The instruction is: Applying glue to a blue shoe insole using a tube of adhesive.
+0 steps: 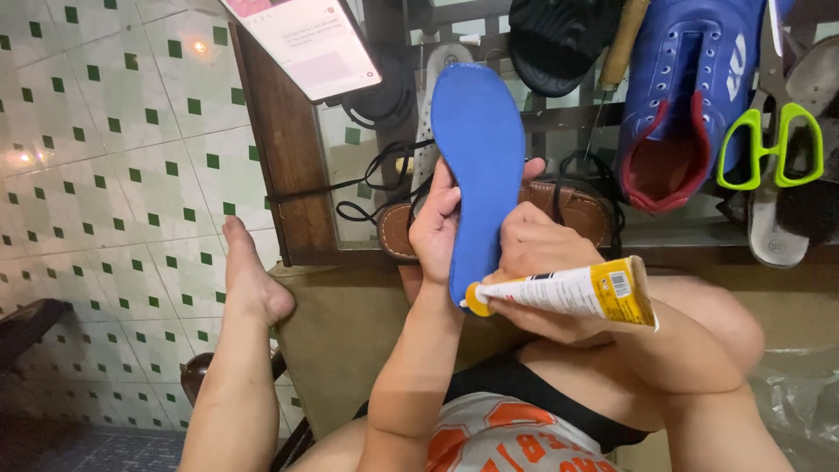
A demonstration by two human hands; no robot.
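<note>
Insole [479, 157] upright, toe up; left hand [434, 229] gripping.

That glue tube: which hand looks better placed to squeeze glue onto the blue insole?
Probably the right hand: it already holds the glue tube, whose nozzle touches the blue insole. The left hand is busy holding the insole upright.

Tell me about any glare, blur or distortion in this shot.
Head view: lamp glare spots on the tiled wall and washed-out phone screen; wide-angle bending at the edges; insole, glue tube and both hands, left, right, are sharp.
</note>
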